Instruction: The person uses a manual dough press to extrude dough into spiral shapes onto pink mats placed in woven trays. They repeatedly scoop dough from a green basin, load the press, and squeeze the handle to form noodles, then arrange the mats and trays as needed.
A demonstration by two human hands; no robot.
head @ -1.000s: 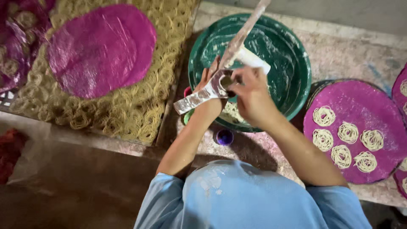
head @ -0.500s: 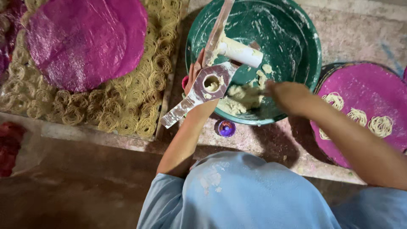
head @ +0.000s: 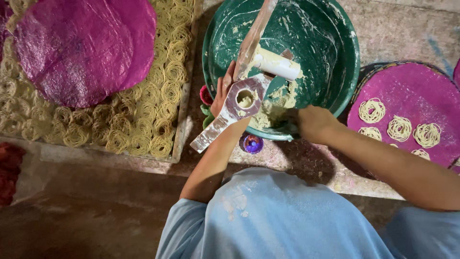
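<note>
A dough-smeared noodle press [head: 242, 98], a long hinged lever tool with a round barrel holding pale dough, is held tilted over the near rim of the green basin [head: 345, 72]; its white plunger [head: 277, 64] juts out above the barrel; the left hand [head: 221, 91] is closed around the press from the left, fingers wrapped on its body, forearm rising from the blue shirt [head: 268, 220]; the right hand [head: 311, 122] reaches into the basin at the dough [head: 278, 103], fingers curled, whether it grips any I cannot tell; beside the basin on the worktop [head: 402, 29] lies a magenta round mat [head: 412, 103] bearing noodle coils [head: 399, 127]; left, a tray of noodle coils [head: 143, 124] carries another magenta mat [head: 81, 48].
</note>
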